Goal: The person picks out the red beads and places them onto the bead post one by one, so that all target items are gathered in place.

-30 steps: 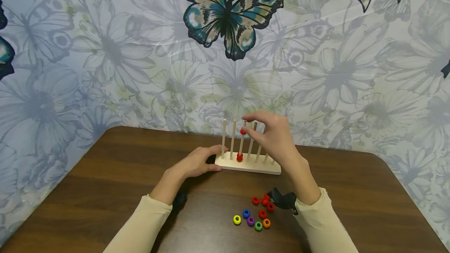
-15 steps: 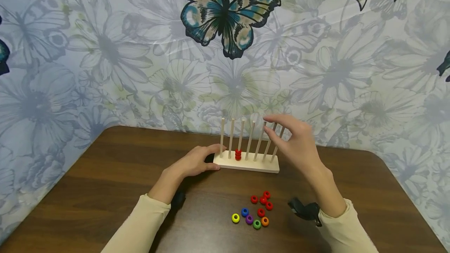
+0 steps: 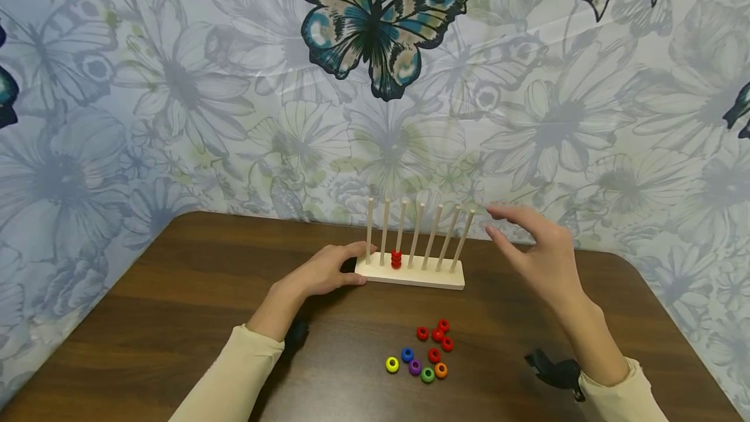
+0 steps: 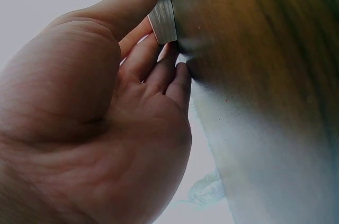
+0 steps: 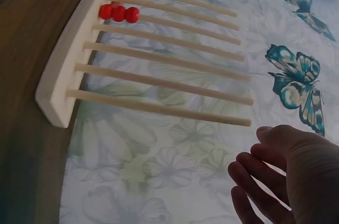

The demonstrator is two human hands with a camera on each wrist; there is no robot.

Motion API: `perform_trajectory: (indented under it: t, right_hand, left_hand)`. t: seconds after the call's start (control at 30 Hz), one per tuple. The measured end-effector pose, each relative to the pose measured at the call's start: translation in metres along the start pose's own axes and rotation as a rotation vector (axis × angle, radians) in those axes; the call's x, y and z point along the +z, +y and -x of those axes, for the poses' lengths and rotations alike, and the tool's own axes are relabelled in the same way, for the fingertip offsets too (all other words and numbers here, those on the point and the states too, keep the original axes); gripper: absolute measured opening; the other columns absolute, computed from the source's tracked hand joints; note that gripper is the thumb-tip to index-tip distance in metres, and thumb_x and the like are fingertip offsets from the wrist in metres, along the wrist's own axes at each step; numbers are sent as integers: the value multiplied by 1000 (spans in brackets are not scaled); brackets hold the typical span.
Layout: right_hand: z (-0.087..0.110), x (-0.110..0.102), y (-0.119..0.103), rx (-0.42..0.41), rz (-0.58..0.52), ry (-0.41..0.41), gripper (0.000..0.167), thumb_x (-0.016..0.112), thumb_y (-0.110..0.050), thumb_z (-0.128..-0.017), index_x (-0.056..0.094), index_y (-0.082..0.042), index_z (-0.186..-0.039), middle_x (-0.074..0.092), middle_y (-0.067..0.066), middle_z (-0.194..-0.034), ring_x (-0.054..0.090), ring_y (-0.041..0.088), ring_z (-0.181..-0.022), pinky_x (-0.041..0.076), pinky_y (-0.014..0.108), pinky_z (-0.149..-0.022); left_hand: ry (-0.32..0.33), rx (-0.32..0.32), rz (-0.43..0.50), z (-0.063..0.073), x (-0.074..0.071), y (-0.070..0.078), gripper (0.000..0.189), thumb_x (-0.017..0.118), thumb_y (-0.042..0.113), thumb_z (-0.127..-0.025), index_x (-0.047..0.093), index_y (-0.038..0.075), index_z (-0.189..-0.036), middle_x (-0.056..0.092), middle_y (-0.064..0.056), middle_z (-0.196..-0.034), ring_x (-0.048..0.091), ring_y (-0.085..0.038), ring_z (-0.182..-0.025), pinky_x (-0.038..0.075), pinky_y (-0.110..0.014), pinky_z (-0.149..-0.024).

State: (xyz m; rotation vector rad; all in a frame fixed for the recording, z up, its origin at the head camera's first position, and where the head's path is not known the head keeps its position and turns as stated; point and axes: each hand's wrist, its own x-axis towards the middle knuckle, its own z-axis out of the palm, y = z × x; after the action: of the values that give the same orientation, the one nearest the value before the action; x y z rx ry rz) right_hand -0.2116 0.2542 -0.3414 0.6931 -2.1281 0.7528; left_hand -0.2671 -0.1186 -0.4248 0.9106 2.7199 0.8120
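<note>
A pale wooden peg stand with a row of upright pegs is on the table. Three red beads are stacked on its third peg from the left; the right wrist view shows these red beads sitting against the base. My left hand holds the left end of the base, thumb in front and fingers behind. In the left wrist view, the end of the base lies between the thumb and fingers. To the right of the pegs, my right hand is raised in the air, thumb and fingers apart, holding nothing.
Several loose red beads lie on the brown table in front of the stand. Near them are a yellow bead, a blue bead, a purple bead, a green bead and an orange bead. A butterfly-patterned cloth hangs behind.
A third red bead, high on the third peg a second ago, now rests on the other two. My right hand has left that peg and moved right. The left hand has stayed put.
</note>
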Motion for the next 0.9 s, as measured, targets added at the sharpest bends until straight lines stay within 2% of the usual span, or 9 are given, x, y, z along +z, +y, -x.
perform_trajectory:
  t: [0.23,0.37,0.47,0.63,0.77,0.9]
  right_hand:
    - [21,-1,14,21,0,-69,31,86,2,-83,81,-6,-113,81,7,-106,75,25,-95,46,8,-94]
    - [27,2,16,52,-62,-101,32,86,3,-83,82,-9,-112,82,2,-104,76,15,-97,48,9,-94]
    - [30,6,16,39,-127,-169,32,87,4,-82,83,-15,-109,81,-4,-101,75,8,-96,51,11,-91]
    - [36,17,14,12,-248,-358,30,85,1,-86,82,-19,-107,81,-6,-101,75,6,-90,58,20,-83]
    - [42,26,10,90,-340,-586,25,84,-9,-90,81,-17,-114,81,-3,-107,76,8,-94,62,30,-85]
    - [48,32,7,169,-408,-816,27,83,-19,-93,80,-18,-120,80,-4,-113,75,11,-102,62,35,-89]
  left_hand:
    - [-6,-21,8,-1,1,-1,61,77,27,-98,54,21,-155,59,-9,-153,55,-37,-140,45,-57,-114]
    - [-6,-17,6,-1,1,-1,62,77,27,-98,54,22,-155,59,-8,-154,56,-36,-140,46,-56,-114]
    - [-9,-13,7,-1,1,-1,62,77,27,-98,53,21,-155,59,-9,-154,56,-36,-140,46,-57,-114]
    - [-6,-19,11,0,1,-1,62,77,26,-98,53,20,-155,59,-10,-153,55,-37,-141,45,-58,-114]
    - [-5,-19,9,0,1,-1,62,77,26,-98,53,19,-155,59,-10,-153,55,-37,-141,45,-58,-114]
    - [-5,-11,0,-1,0,1,62,77,26,-98,54,18,-154,59,-11,-153,56,-38,-140,45,-57,-114]
